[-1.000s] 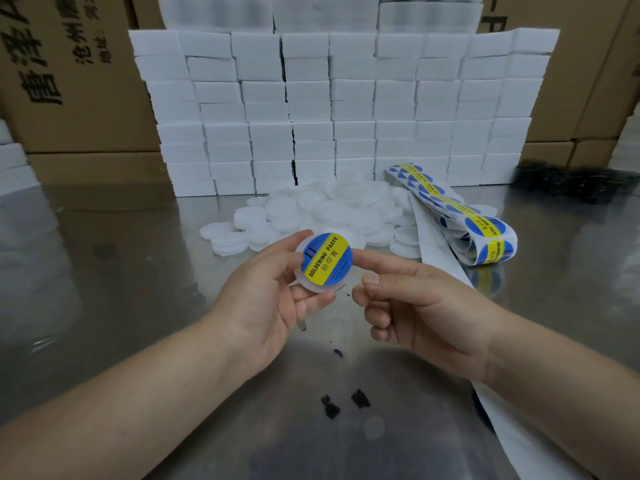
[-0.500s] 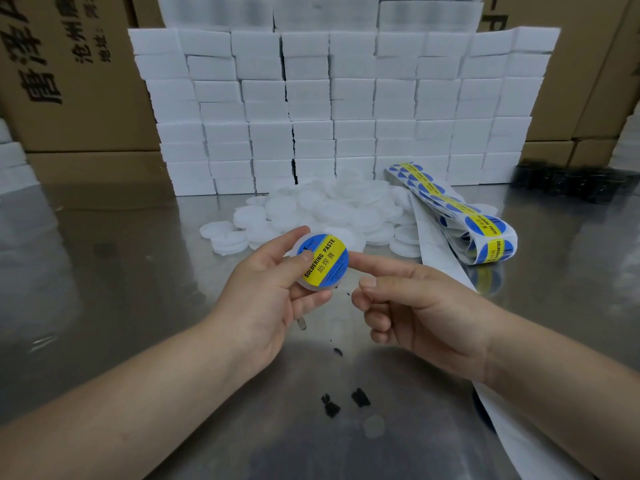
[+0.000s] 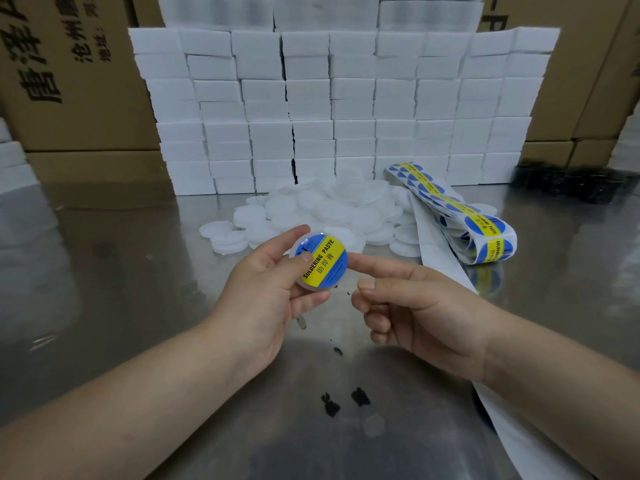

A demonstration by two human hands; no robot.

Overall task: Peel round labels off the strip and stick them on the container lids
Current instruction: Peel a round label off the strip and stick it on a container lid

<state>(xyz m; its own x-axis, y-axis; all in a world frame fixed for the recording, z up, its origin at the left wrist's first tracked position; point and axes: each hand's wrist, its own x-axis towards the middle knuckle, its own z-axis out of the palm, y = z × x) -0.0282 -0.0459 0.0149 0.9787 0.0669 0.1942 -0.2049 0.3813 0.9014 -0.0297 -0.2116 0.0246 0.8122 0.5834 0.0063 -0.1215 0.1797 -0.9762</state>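
Blue-and-yellow label (image 3: 325,261) sits on the white lid (image 3: 311,288); head view only. Left hand (image 3: 266,296) holds the lid above the steel tabletop (image 3: 104,289), fingers curled round its rim and thumb on the label's left edge. Right hand (image 3: 415,313) grips nothing: forefinger straight with its tip at the lid's right edge, other fingers curled.

Step judged: smoothing the label down, nearly done. Next move probably calls for setting this lid aside, then peeling a fresh label from the strip (image 3: 460,216), which lies right of the pile of bare lids (image 3: 329,209).
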